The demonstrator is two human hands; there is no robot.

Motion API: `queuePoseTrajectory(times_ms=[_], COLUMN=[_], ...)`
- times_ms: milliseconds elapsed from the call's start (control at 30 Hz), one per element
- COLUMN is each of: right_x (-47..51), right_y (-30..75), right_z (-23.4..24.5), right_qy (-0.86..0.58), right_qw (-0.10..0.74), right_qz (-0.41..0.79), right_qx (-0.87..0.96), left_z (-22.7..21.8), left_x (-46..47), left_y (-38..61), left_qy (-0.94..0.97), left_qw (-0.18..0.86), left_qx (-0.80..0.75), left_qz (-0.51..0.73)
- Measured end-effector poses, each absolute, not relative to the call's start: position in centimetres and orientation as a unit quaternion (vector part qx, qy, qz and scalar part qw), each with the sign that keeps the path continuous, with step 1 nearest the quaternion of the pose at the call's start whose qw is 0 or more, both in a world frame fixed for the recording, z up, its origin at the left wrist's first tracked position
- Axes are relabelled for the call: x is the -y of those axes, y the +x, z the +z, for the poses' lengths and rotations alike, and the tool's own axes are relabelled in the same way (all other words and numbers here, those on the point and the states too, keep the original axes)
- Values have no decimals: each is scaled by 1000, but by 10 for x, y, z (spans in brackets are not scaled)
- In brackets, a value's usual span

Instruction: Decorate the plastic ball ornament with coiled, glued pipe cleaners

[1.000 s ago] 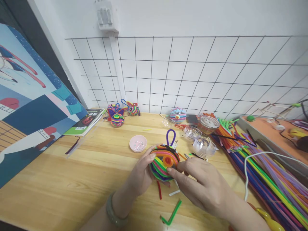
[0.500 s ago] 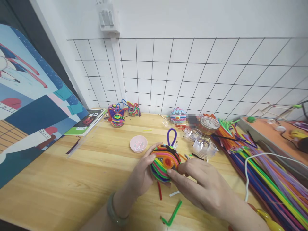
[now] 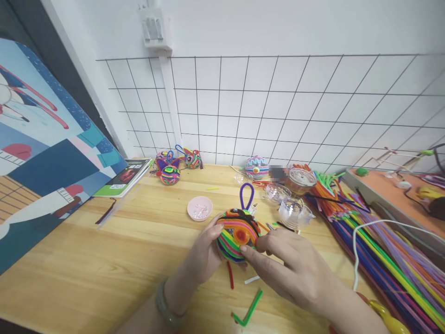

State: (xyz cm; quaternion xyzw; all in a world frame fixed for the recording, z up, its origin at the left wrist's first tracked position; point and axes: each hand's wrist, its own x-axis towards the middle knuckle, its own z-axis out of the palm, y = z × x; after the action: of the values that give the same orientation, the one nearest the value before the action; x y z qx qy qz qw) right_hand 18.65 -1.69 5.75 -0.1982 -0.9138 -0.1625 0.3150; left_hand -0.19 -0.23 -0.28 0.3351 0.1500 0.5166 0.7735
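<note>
My left hand (image 3: 205, 253) is wrapped round the left side of a ball ornament (image 3: 231, 250) covered in coloured pipe cleaners. Its surface has black, orange, pink, green and blue stripes, an orange-red coil in the middle, and a purple pipe-cleaner loop (image 3: 247, 196) on top. Against the ball's right side, my right hand (image 3: 295, 269) is closed, with its thumb and curled forefinger pressing at the edge near the coil. Whether a small piece sits between these fingers is hidden. Below the ball lie a red piece (image 3: 230, 274), a white piece (image 3: 251, 280) and a bent green pipe cleaner (image 3: 249, 311).
A pink dish (image 3: 200, 208) with small bits stands behind my left hand. Clear plastic half-shells (image 3: 295, 213) and a bundle of long pipe cleaners (image 3: 371, 260) lie to the right. Finished-looking balls (image 3: 169, 174) sit along the wall. A white cable (image 3: 355, 260) crosses the bundle.
The ball and both hands have barely moved; the view has shifted very slightly. The grip on the ball looks the same.
</note>
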Motion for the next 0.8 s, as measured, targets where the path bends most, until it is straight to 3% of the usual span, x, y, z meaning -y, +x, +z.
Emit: queuePoseTrajectory(times_ms=[500, 800], right_x=[17, 18], right_y=[190, 191], right_z=[59, 63], right_qy=[-202, -134], right_qw=[300, 317], right_qz=[-154, -146], right_qx=[920, 928], left_z=[3, 9], left_x=[4, 9], left_y=[0, -5], left_qy=[334, 361], left_qw=[761, 739], left_qx=[-152, -150], left_qz=[534, 549])
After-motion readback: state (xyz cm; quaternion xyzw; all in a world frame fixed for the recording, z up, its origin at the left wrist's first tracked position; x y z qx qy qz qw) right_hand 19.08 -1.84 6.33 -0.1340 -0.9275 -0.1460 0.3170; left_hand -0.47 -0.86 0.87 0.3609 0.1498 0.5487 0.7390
